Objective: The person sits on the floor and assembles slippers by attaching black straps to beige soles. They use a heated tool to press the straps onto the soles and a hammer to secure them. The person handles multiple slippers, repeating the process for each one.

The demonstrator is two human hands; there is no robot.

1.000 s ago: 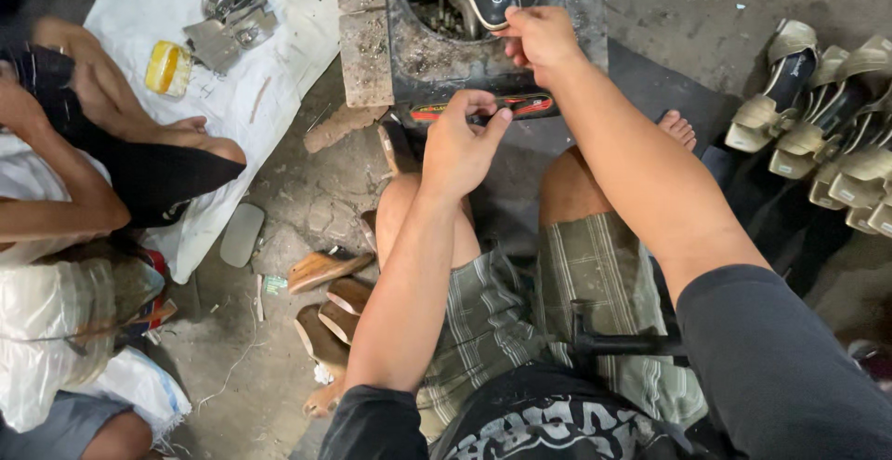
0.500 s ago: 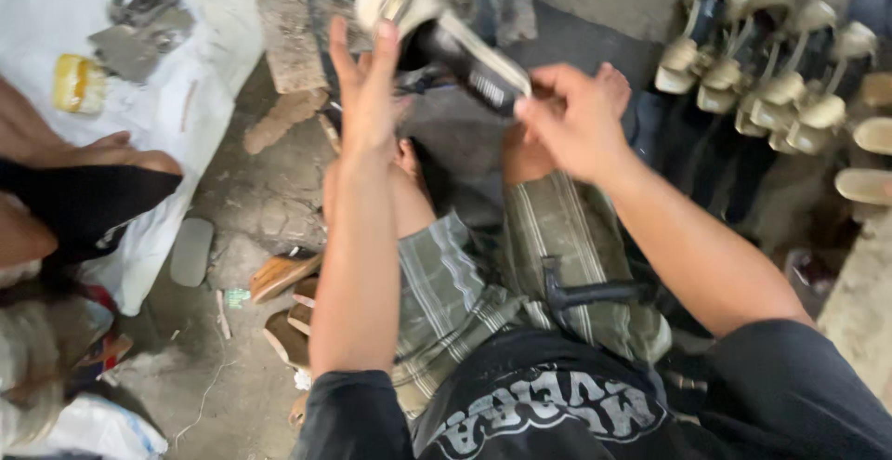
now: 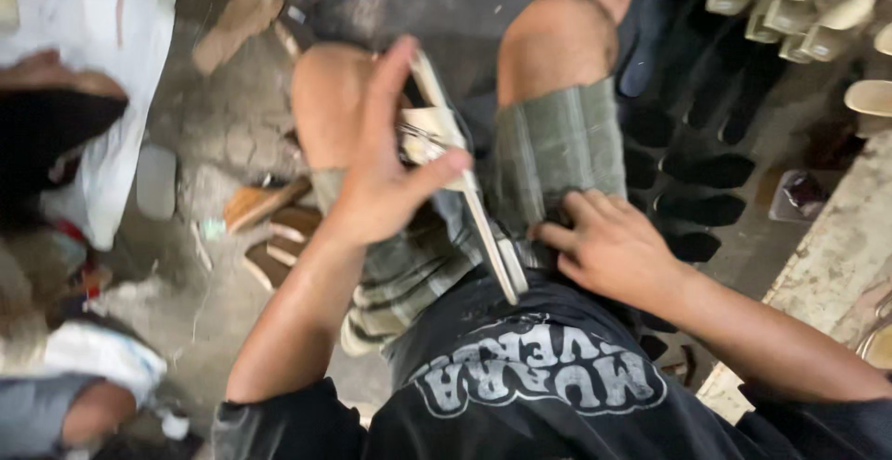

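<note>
Where both were raised before, left hand [image 3: 390, 181] now gripping shoe sole [image 3: 465, 190] in lap, right hand [image 3: 613, 246] loose on shorts [image 3: 557, 144].

Shorts [image 3: 557, 144] green plaid; shirt [image 3: 530, 395] black (pale print); shoe sole [image 3: 465, 190] cream; soles [image 3: 799, 5] cream.

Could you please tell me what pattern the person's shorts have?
The shorts are grey-green plaid, clearest in the head view.

Your left hand [image 3: 390, 177] grips pale shoe sole [image 3: 465, 186] edge-on over lap, between knees. Your right hand [image 3: 609, 246] rests on right thigh, touching sole's near end. Cream soles [image 3: 790, 5] stacked top right corner of floor.
</note>
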